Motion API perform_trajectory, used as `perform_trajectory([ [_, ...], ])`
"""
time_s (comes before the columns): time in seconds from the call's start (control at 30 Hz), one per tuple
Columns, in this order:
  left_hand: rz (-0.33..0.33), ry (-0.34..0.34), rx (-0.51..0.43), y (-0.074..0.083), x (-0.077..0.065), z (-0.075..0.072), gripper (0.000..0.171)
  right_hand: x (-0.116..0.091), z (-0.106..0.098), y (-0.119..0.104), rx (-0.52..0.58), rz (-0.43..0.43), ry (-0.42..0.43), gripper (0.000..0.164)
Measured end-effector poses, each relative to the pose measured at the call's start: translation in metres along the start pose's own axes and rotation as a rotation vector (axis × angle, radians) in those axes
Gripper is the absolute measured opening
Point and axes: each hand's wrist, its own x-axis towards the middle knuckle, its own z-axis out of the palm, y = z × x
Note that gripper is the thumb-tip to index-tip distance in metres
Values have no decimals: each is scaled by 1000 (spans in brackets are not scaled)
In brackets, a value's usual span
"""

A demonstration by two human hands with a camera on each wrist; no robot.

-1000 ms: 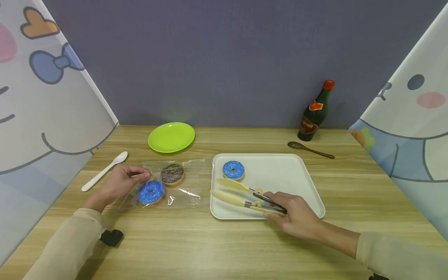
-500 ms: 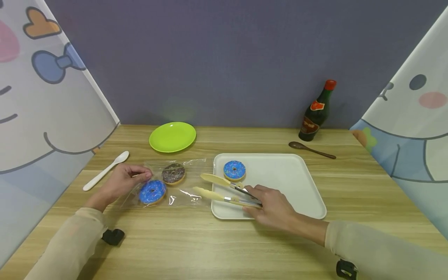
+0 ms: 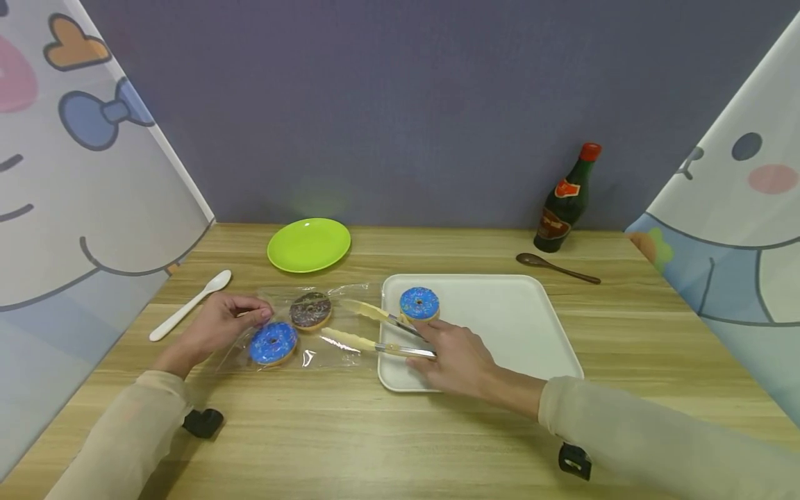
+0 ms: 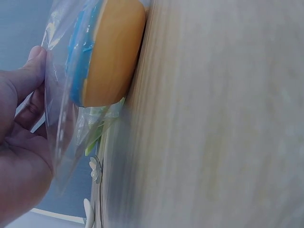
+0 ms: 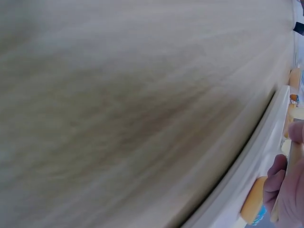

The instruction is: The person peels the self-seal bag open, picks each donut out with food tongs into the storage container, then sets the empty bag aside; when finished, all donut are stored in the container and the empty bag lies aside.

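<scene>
My left hand [image 3: 228, 321] pinches the edge of a clear plastic bag [image 3: 340, 312] lying on the table. Inside the bag are a blue-iced donut [image 3: 273, 343], close to my fingertips, and a chocolate donut [image 3: 310, 310] behind it. In the left wrist view, thumb and fingers hold the film beside the blue donut [image 4: 114, 52]. My right hand [image 3: 456, 355] grips pale yellow tongs [image 3: 356, 340] with parted tips pointing left over the bag, near the chocolate donut. Another blue donut [image 3: 419, 303] sits at the back left of the white tray [image 3: 512, 326], beyond my right hand.
A green plate [image 3: 309, 246] stands at the back left, with a white spoon [image 3: 190, 305] left of the bag. Toward the back right are a dark wooden spoon [image 3: 556, 268] and a green bottle [image 3: 562, 201] with a red cap. A dark wall closes off the table's far side.
My right hand has moved left with the tongs, from over the tray until their tips overlap the bag near the chocolate donut. My left hand and the donuts have stayed put.
</scene>
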Motion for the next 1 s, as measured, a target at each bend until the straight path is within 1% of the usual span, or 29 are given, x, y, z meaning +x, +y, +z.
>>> perform_trajectory([
  [0.17, 5, 1, -17, 0, 0, 1, 12, 10, 3, -6, -59, 12, -39, 61],
  [0.3, 29, -2, -14, 0, 0, 1, 12, 15, 4, -10, -72, 31, -62, 62],
  [0.4, 30, -1, -5, -1, 0, 1, 11, 17, 6, -12, -62, 45, -67, 63],
  [0.57, 10, -5, 6, -2, 0, 0, 12, 20, 10, -16, -45, 53, -76, 61],
  [1.0, 37, -3, 28, -4, 0, -1, 10, 22, 13, -19, -31, 55, -74, 56],
])
